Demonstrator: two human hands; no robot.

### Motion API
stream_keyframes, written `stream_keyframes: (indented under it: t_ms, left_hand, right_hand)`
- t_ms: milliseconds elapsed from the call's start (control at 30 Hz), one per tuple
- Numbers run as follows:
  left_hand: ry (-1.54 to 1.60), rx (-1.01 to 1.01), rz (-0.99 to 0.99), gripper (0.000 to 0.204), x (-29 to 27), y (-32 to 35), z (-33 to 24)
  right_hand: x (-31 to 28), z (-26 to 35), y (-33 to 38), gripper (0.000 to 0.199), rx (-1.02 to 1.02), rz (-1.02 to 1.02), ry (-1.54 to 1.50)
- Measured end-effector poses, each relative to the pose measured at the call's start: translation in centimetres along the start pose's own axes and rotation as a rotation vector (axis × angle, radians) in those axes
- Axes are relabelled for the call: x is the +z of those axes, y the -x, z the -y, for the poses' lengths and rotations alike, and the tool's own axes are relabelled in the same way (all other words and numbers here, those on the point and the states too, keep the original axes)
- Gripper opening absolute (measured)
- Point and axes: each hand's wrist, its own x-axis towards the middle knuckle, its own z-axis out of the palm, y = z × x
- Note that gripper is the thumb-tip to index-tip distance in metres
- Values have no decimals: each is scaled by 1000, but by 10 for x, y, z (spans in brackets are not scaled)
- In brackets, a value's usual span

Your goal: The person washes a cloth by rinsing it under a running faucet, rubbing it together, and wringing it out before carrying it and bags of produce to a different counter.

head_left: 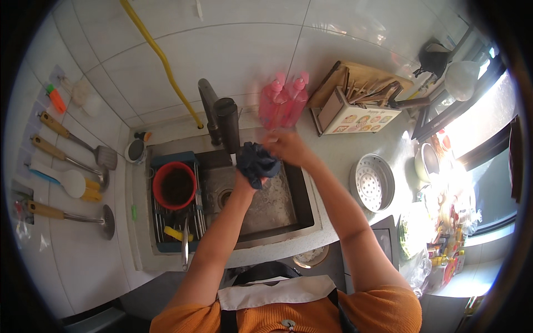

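Note:
A crumpled dark blue cloth [258, 164] is bunched up over the sink [302, 208], right beside the spout of the black faucet [226, 122]. My left hand [252, 180] is closed on it from below, mostly hidden under the folds. At the cloth's upper right edge is my right hand [290, 149], its fingers bent toward the cloth and smeared by motion; whether they grip it I cannot make out. Under the cloth, the metal basin looks wet, with its drain [225, 198] partly showing beside my left forearm.
Left in the sink, a red bowl [175, 186] sits on a rack with a yellow sponge [177, 233]. Two pink pump bottles [283, 102] stand behind my right hand. A utensil holder [358, 114] and perforated metal steamer [373, 183] are to the right. Ladles and a spatula [105, 157] hang left.

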Motion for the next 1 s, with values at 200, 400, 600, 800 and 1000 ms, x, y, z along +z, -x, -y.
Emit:
stream_keyframes:
  t_ms: [200,400,600,800,1000]
  left_hand:
    - [26,62,134,21,46,-46,4]
    - [-182,69,482,12,82,-97,-1]
    - [21,201,378,20,69,-135,6]
    - [82,189,329,30,58,-145,12]
    - [-6,157,414,30,62,-142,2]
  right_hand:
    - [-61,-46,-82,20,-274,-453,292]
    - [-66,-69,-141,24,-171,-323,279]
    - [-65,-70,-145,22,-112,-269,109]
    - [-55,-91,-143,23,-190,-308,70]
    - [-64,-77,-137,28,-99,-310,-78]
